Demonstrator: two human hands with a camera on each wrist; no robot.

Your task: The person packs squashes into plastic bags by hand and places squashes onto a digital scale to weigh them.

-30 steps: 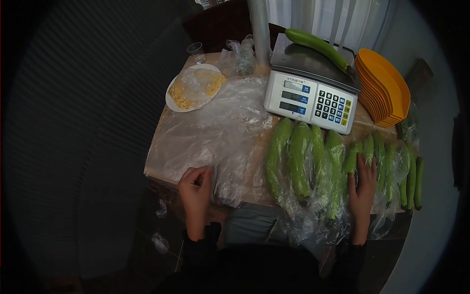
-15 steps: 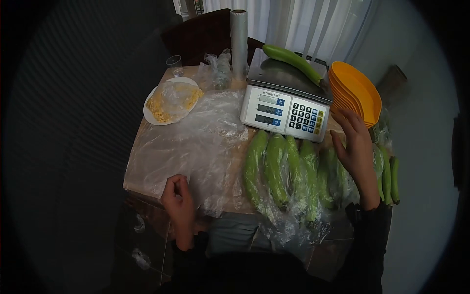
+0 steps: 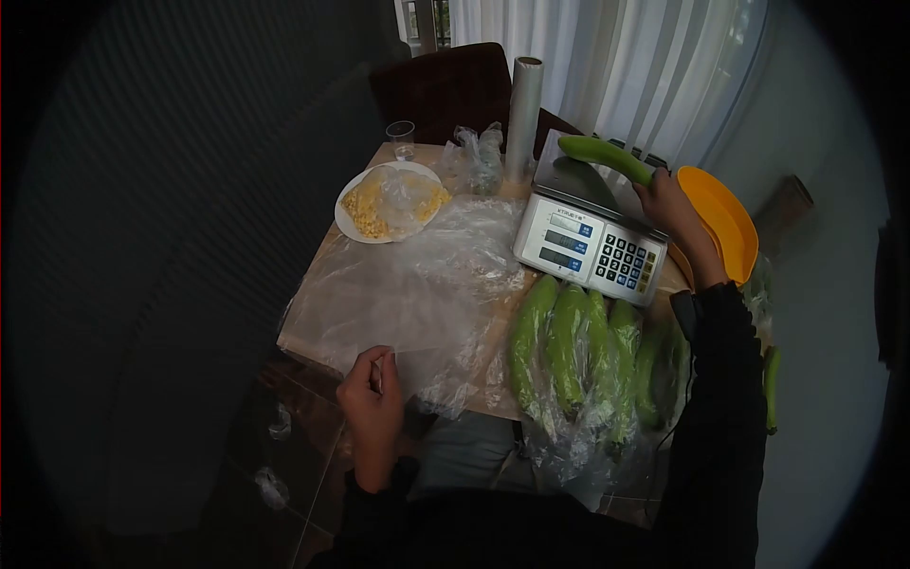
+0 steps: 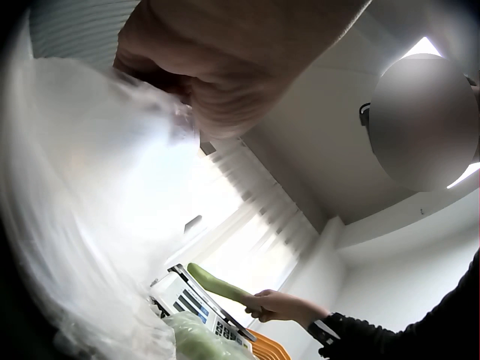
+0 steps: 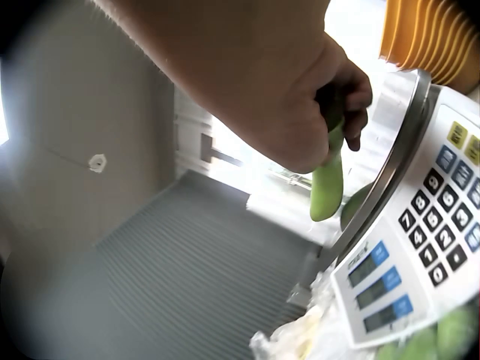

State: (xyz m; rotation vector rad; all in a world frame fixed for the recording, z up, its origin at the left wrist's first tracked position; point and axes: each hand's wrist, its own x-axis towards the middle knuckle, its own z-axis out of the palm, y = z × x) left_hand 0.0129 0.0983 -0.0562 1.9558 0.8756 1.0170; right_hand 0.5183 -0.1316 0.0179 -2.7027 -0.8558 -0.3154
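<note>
My right hand [image 3: 669, 207] grips the stem end of a long green vegetable [image 3: 603, 155] at the scale's right side; its other end reaches over the metal pan. In the right wrist view the fingers curl round the vegetable [image 5: 327, 185] above the scale [image 5: 420, 217]. At the table's front edge my left hand [image 3: 372, 398] pinches clear plastic film [image 3: 379, 308], which covers the table's left part. The left wrist view shows that film [image 4: 97, 195] hanging from the left hand [image 4: 217, 60]. Several plastic-wrapped green vegetables [image 3: 569, 346] lie in front of the scale [image 3: 588, 248].
A white plate [image 3: 358, 228] with yellow bits under plastic stands at the back left, near a clear cup [image 3: 401, 142]. Behind are a bundle of plastic [image 3: 477, 156] and an upright film roll [image 3: 524, 119]. Orange trays [image 3: 725, 223] stand right of the scale.
My right hand has left the wrapped vegetables, moved up past the scale's right side and taken hold of the vegetable on the pan. The left hand still pinches the film. The head view has shifted.
</note>
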